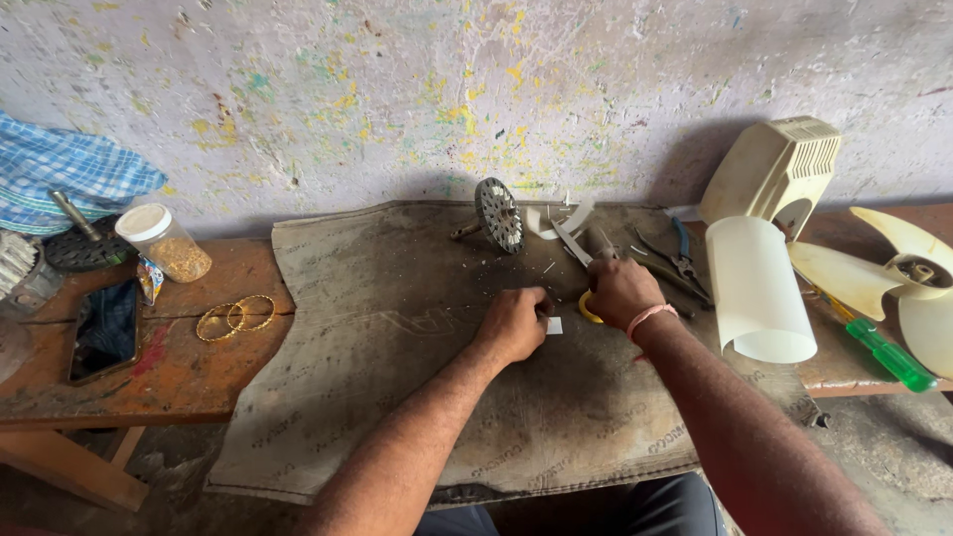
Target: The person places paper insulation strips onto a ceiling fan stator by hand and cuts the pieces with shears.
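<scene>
White slip [554, 325] under left hand [514, 323]

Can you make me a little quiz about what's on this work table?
1. True or false: the right hand holds scissors with yellow handles.
2. What lies between the two hands? A) a small white paper piece B) a coin C) a green leaf
3. Fill in: the two gold bangles lie to the ____ of the left hand.

Key: 1 true; 2 A; 3 left.
</scene>
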